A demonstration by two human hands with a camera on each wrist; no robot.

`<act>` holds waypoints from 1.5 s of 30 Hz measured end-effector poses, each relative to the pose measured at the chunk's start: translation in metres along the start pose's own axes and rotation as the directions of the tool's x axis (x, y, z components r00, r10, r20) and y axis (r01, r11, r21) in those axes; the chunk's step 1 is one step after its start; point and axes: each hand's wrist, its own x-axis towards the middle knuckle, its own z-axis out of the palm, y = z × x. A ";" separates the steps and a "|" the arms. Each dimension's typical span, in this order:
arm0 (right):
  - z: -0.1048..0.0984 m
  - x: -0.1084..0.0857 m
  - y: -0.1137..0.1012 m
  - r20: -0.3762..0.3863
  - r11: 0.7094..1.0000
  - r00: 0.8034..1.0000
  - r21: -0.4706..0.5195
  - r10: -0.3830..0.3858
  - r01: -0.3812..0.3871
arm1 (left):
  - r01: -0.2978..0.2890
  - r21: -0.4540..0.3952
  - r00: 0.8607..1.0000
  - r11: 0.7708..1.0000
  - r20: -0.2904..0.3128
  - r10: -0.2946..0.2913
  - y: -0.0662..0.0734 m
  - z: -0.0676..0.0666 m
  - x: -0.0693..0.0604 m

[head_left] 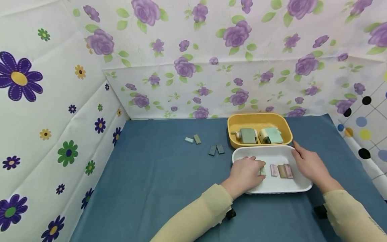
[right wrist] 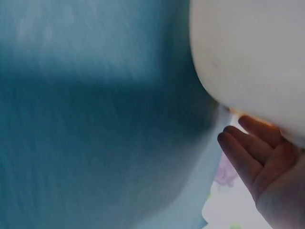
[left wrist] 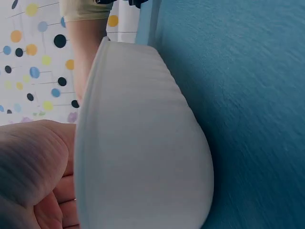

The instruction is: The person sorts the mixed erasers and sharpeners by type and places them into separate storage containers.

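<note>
White plastic tray [head_left: 272, 186] sits under both hands; the left hand [head_left: 246, 174] reaches inside it, fingers bent down over a pale green block [head_left: 262, 170], though I cannot tell whether they pinch or merely touch it; the right hand [head_left: 311, 164] grips the tray's rim; between the hands lie a pink block [head_left: 273, 170], a tan block [head_left: 282, 171] and a second pink block [head_left: 288, 171]; just beyond the hands, a yellow tray [head_left: 257, 121] bears two greenish objects [head_left: 248, 136]; leftward and beyond the left hand, four small blocks [head_left: 212, 150] rest on blue cloth [head_left: 169, 174].
</note>
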 end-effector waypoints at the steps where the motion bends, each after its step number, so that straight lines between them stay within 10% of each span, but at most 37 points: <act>1: 0.001 0.000 -0.001 -0.012 1.000 1.000 0.006 0.006 -0.006 | 0.001 0.006 1.000 1.000 0.017 -0.001 0.002 0.000 0.003; 15: 0.007 0.000 -0.002 -0.042 1.000 0.999 0.019 0.015 -0.014 | 0.152 0.010 0.971 0.988 0.185 -0.151 0.018 0.017 0.041; 45: 0.011 0.002 -0.003 -0.092 1.000 0.996 -0.011 -0.002 0.001 | 0.143 0.094 0.975 0.985 0.160 -0.157 0.039 0.035 0.045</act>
